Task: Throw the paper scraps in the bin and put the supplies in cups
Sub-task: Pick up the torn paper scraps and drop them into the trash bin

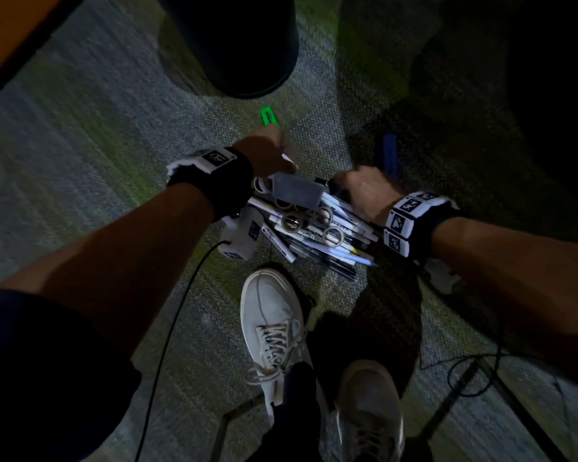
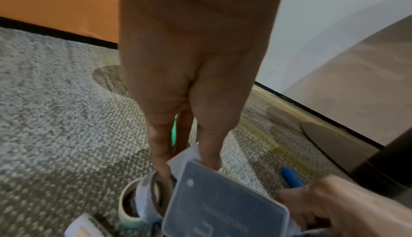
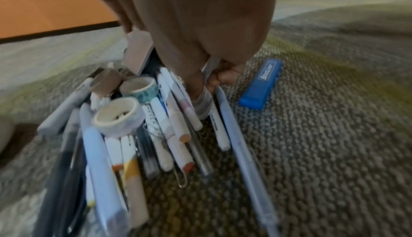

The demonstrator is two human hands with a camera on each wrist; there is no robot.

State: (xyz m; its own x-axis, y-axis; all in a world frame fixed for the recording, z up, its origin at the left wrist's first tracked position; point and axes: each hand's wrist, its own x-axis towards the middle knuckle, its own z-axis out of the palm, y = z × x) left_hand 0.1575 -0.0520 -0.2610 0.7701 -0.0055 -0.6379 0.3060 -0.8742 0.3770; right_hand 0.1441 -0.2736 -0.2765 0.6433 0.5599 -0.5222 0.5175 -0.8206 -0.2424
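Item: my white shoe (image 1: 272, 331), nearest. Beyond it, supplies pile (image 1: 314, 225) loose on carpet (image 1: 80, 161); no cup visible, sorting unstarted. Left hand (image 1: 267, 155) pinches paper scrap (image 2: 189, 154); right hand (image 1: 364, 191) grips pens. Bin (image 1: 234, 45) just beyond.

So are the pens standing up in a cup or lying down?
Lying down. The pens are in a loose heap flat on the carpet, with tape rolls on top. No cup shows.
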